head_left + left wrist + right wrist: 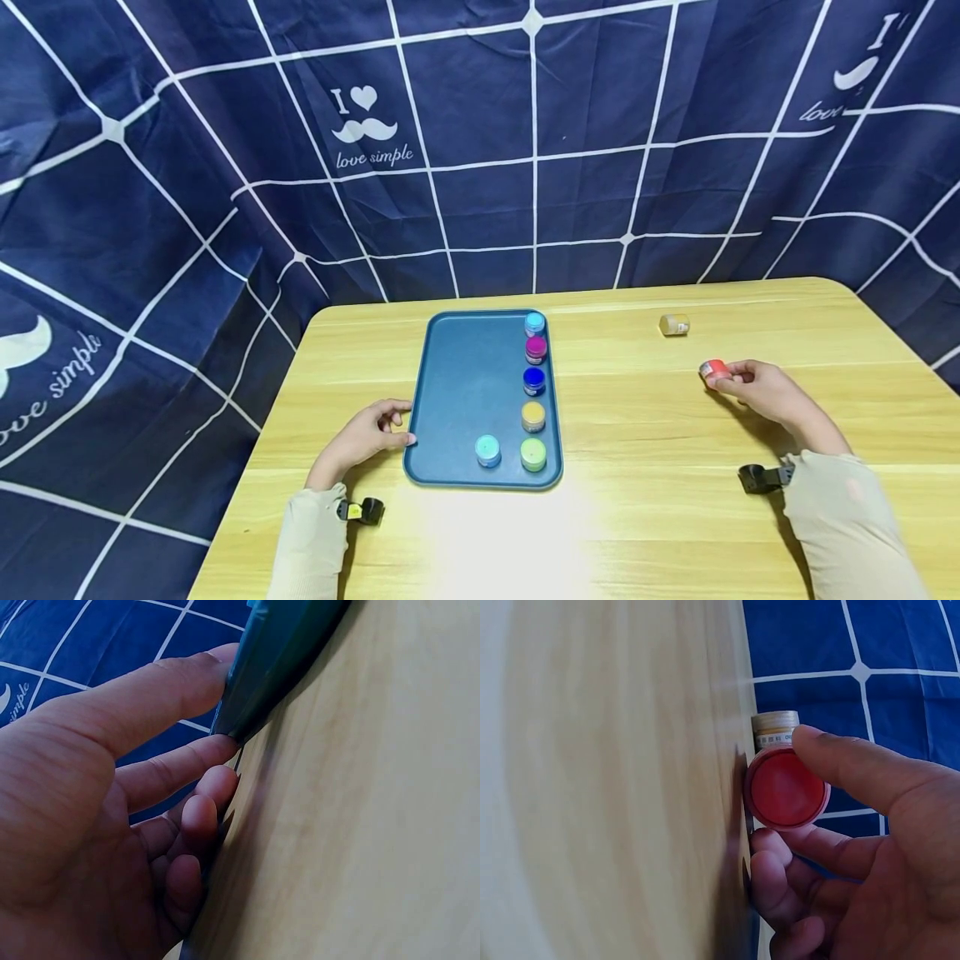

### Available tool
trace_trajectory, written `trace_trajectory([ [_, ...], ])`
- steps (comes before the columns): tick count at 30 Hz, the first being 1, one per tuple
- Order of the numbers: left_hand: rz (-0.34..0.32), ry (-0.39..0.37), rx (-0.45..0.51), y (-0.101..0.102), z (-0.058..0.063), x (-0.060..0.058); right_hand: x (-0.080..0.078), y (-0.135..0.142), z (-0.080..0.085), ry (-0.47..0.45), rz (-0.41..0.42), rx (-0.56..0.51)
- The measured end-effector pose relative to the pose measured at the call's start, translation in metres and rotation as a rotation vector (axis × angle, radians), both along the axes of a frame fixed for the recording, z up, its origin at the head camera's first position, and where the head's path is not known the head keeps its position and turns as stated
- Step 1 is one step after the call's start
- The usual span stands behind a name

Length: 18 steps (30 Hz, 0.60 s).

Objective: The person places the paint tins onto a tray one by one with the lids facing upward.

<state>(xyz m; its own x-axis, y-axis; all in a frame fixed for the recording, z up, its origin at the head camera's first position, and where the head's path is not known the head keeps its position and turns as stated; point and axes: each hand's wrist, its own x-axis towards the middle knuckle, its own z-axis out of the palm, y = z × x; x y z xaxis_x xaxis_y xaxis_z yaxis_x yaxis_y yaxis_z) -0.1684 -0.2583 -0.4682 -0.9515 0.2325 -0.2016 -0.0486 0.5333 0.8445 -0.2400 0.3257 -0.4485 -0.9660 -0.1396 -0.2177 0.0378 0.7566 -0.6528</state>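
My right hand (765,390) pinches a small red-lidded paint jar (787,787) between thumb and fingers, low over the right part of the table. The jar lies on its side, its round lid facing the right wrist camera. My left hand (367,433) grips the left rim of a blue tray (450,375), thumb on the rim and index finger at its lower edge; the other fingers are loosely curled. Down the tray's right side stands a row of jars: light blue (534,323), magenta (536,348), dark blue (534,381), yellow (533,416) and light green (533,454).
A second light-blue jar (487,450) stands beside the green one, near the tray's front edge. Beyond the right hand, a gold-coloured jar (674,325) lies on its side on the wooden table (622,433). Dark blue grid-patterned cloth (480,200) hangs behind and beside the table.
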Motion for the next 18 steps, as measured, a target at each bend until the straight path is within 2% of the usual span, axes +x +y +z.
trace_trajectory([
  [11, 0.006, -0.003, 0.005, -0.0002, -0.003, 0.0011, 0.0017, -0.0039, -0.0032, 0.033, 0.05, -0.01],
  [18, 0.007, 0.009, -0.01, 0.0, -0.0051, 0.0002, 0.0023, -0.0089, 0.0012, 0.102, 0.081, -0.007],
])
